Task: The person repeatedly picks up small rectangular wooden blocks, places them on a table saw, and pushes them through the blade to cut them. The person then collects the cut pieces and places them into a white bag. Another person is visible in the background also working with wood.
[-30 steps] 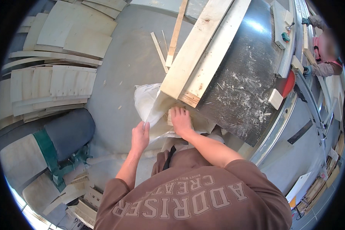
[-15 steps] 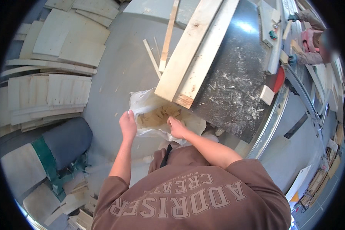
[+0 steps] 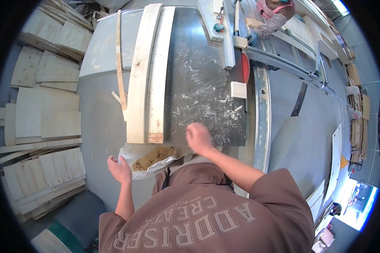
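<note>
A white plastic bag [image 3: 128,153] with small wood offcuts [image 3: 152,158] inside sits below the near end of the table. Beside the bag's left rim is my left hand [image 3: 120,169], its thumb and fingers apart, the thumb near the plastic. Over the near edge of the dark, dusty tabletop [image 3: 202,90] hovers my right hand [image 3: 199,138]. Motion blurs its curled fingers, so anything in them cannot be made out. Two long pale boards [image 3: 138,80] lie along the table's left side, their near ends above the bag.
A pale wood block [image 3: 238,90] lies by a red disc-shaped part [image 3: 245,67] at the table's right. Metal rails [image 3: 262,114] run beyond it. Across the rail, a co-worker's gloved hand [image 3: 252,39] rests near wood pieces. Stacked boards [image 3: 46,111] line the left.
My right hand has come up out of the bag and over the tabletop. My left hand's fingers have spread at the bag's rim. The view has turned to the right.
</note>
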{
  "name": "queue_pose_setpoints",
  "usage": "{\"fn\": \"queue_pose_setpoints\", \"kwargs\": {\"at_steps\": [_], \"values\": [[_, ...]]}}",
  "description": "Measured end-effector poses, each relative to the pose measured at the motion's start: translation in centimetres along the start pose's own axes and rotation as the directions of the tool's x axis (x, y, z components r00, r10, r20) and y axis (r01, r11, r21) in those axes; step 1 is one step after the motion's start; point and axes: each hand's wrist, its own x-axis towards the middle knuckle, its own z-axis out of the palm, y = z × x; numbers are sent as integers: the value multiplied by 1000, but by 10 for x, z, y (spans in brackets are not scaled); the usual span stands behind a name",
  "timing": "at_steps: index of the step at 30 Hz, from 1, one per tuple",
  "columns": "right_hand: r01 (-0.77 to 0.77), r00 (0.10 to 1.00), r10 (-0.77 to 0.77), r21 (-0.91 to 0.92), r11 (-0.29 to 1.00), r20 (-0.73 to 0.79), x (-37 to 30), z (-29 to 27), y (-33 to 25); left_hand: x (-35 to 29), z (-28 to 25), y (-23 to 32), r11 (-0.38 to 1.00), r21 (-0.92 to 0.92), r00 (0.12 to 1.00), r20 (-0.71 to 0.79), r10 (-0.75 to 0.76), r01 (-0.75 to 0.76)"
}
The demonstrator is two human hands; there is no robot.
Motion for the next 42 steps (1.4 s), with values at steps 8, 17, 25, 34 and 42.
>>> {"fn": "queue_pose_setpoints", "kwargs": {"at_steps": [8,17,25,34,42], "values": [[-899,426,751,-144,413,-504,75,-98,153,-56,24,80,966,-138,921,299,249,-217],[-905,426,758,-241,352,-494,122,-105,219,-97,46,76,792,254,598,784,168,-555],[-464,879,426,-185,866,-214,52,-77,101,-105,53,67,741,200,657,644,393,-640],[-513,561,399,-73,855,725,-23,29,-48,-112,43,34,593,133,359,890,281,-794],[-243,475,175,-62,968,862,-24,76,-57,-121,30,29,620,59,360,856,372,-782]]}}
